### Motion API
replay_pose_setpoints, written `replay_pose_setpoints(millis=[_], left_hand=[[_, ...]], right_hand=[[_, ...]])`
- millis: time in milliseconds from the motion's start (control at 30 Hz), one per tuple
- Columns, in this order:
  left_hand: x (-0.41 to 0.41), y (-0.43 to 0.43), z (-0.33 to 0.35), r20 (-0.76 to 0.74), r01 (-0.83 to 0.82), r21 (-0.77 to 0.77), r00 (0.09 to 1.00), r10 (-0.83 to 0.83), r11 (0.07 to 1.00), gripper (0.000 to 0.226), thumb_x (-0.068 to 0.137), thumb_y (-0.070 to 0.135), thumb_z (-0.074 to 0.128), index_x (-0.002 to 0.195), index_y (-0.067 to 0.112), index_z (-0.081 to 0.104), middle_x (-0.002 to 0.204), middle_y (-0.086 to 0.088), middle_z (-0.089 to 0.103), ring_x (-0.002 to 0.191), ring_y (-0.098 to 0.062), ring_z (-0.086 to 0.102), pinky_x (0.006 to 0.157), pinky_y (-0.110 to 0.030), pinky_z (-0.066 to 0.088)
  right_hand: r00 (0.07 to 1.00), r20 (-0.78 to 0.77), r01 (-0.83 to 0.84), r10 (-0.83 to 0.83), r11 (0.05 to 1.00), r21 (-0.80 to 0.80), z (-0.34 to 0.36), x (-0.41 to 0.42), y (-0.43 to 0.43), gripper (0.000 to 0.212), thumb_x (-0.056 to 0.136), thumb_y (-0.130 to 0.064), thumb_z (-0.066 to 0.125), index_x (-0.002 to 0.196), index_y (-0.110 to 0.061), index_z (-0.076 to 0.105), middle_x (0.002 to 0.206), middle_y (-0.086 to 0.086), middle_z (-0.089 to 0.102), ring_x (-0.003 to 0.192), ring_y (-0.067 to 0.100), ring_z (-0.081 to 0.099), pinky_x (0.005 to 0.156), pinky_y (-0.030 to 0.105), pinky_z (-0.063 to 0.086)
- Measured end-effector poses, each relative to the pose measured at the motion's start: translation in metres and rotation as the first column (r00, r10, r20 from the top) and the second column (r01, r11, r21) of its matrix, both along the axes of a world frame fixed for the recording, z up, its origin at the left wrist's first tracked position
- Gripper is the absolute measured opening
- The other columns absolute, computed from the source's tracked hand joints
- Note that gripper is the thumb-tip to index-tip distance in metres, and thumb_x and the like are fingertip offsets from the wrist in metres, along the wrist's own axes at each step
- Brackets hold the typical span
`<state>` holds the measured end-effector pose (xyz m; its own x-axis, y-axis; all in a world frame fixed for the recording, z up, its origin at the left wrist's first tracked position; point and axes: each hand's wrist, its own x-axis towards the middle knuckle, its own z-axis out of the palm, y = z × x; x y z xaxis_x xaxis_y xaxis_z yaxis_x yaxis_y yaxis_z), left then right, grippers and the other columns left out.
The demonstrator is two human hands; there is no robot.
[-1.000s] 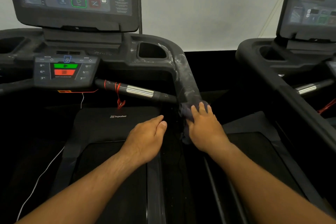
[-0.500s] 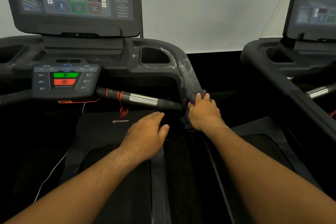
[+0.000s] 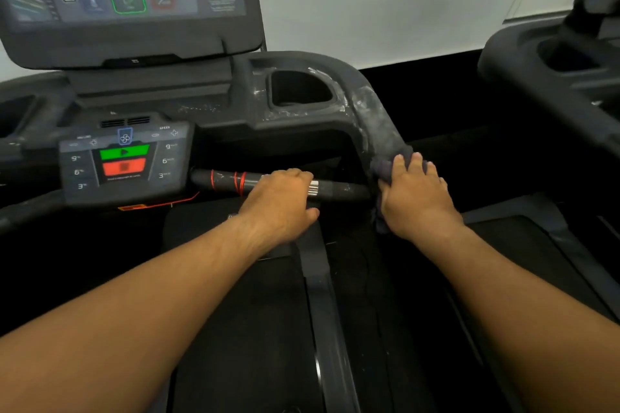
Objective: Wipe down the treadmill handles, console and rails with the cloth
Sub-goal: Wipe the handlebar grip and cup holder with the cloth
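My right hand (image 3: 414, 193) presses a dark grey cloth (image 3: 385, 166) against the treadmill's right side rail (image 3: 375, 111), which is smeared with white streaks above the cloth. The cloth hangs down past my palm. My left hand (image 3: 281, 203) grips the front crossbar handle (image 3: 342, 191), covering most of its silver sensor band; red cord is wound round the bar to the left of it. The console (image 3: 127, 0) with its green and red buttons stands at top left, slightly blurred. Below it sits the small control panel (image 3: 124, 157).
A cup holder (image 3: 298, 87) sits between console and rail. The black belt deck (image 3: 241, 329) lies under my forearms. A second treadmill (image 3: 553, 74) stands at right, across a dark gap. A pale wall runs behind both machines.
My left hand rose from above the deck and took hold of the crossbar. My right hand slid the cloth further up the side rail. The camera moved closer.
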<state>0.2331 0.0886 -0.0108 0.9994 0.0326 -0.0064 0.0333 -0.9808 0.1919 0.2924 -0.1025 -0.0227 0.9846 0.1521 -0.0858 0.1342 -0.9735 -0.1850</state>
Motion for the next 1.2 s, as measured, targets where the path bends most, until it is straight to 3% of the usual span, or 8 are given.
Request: replay_pose_setpoints(millis=[200,400,567,733,900,1033,1100,1200], left_hand=[[0.025,0.011,-0.002,-0.035,0.05,0.115,0.998,-0.046,0.992,0.042,0.083,0.04,0.069,0.117,0.021,0.056,0.114,0.001,0.059,0.104,-0.018,0.056,0.09,-0.034,0.045],[0.051,0.023,-0.003,-0.126,0.109,0.215,0.989,-0.083,0.971,0.048,0.077,0.048,0.073,0.114,0.022,0.055,0.109,0.002,0.059,0.101,-0.019,0.055,0.094,-0.037,0.045],[0.063,0.026,-0.001,-0.178,0.115,0.198,0.981,-0.08,0.973,0.053,0.077,0.05,0.074,0.118,0.023,0.054,0.104,0.002,0.063,0.095,-0.019,0.057,0.087,-0.035,0.042],[0.063,0.025,-0.002,-0.237,0.074,0.122,0.971,-0.044,0.99,0.048,0.076,0.051,0.076,0.11,0.024,0.056,0.091,0.005,0.061,0.081,-0.016,0.057,0.068,-0.031,0.043],[0.066,0.026,-0.009,-0.264,0.084,0.084,0.963,-0.059,0.993,0.038,0.075,0.038,0.078,0.104,0.025,0.057,0.088,0.006,0.06,0.077,-0.014,0.059,0.06,-0.027,0.042],[0.073,0.027,-0.009,-0.275,0.103,0.128,0.959,-0.065,0.986,0.034,0.076,0.031,0.077,0.104,0.026,0.059,0.092,0.006,0.061,0.081,-0.015,0.061,0.068,-0.031,0.051],[0.075,0.026,-0.01,-0.289,0.106,0.127,0.955,-0.066,0.986,0.034,0.074,0.033,0.079,0.102,0.027,0.06,0.091,0.006,0.061,0.081,-0.015,0.061,0.07,-0.031,0.053],[0.077,0.027,-0.013,-0.299,0.115,0.125,0.951,-0.073,0.985,0.035,0.074,0.037,0.08,0.102,0.027,0.061,0.091,0.007,0.06,0.08,-0.013,0.059,0.068,-0.03,0.05]], right_hand=[[0.999,-0.036,-0.013,0.007,0.988,-0.153,-0.023,0.038,0.0,0.102,0.069,-0.054,-0.019,0.15,-0.015,0.031,0.158,0.019,0.021,0.142,0.04,0.024,0.111,0.052,0.031],[0.992,-0.128,-0.009,0.005,0.999,-0.034,0.015,-0.036,-0.021,0.059,0.103,-0.043,0.028,0.155,-0.02,0.012,0.164,0.008,0.001,0.15,0.029,0.004,0.119,0.042,0.015],[0.979,-0.068,0.196,-0.194,0.98,0.027,0.026,-0.015,0.006,0.05,0.105,-0.04,0.03,0.149,-0.017,0.025,0.152,0.017,0.031,0.129,0.037,0.042,0.095,0.044,0.042],[0.908,-0.078,0.418,-0.411,0.882,0.215,0.019,0.02,0.008,0.052,0.1,-0.052,0.029,0.126,-0.013,0.053,0.104,0.012,0.057,0.088,0.034,0.054,0.071,0.037,0.036],[0.855,-0.196,0.518,-0.479,0.779,0.354,0.02,0.047,-0.007,0.056,0.1,-0.051,0.033,0.126,-0.006,0.056,0.122,0.019,0.06,0.105,0.039,0.057,0.077,0.036,0.038],[0.971,-0.099,0.238,-0.219,0.935,0.262,0.012,0.03,-0.011,0.054,0.102,-0.046,0.033,0.141,-0.011,0.045,0.135,0.017,0.053,0.116,0.036,0.052,0.092,0.04,0.041],[0.999,-0.048,0.014,-0.008,0.992,0.122,0.01,0.013,-0.014,0.057,0.103,-0.043,0.033,0.154,-0.017,0.025,0.159,0.011,0.025,0.144,0.03,0.026,0.114,0.041,0.026],[0.974,-0.076,-0.215,0.213,0.976,-0.016,0.011,0.003,-0.026,0.06,0.103,-0.043,0.03,0.156,-0.023,0.009,0.165,0.002,-0.005,0.15,0.022,-0.008,0.12,0.038,0.002]])
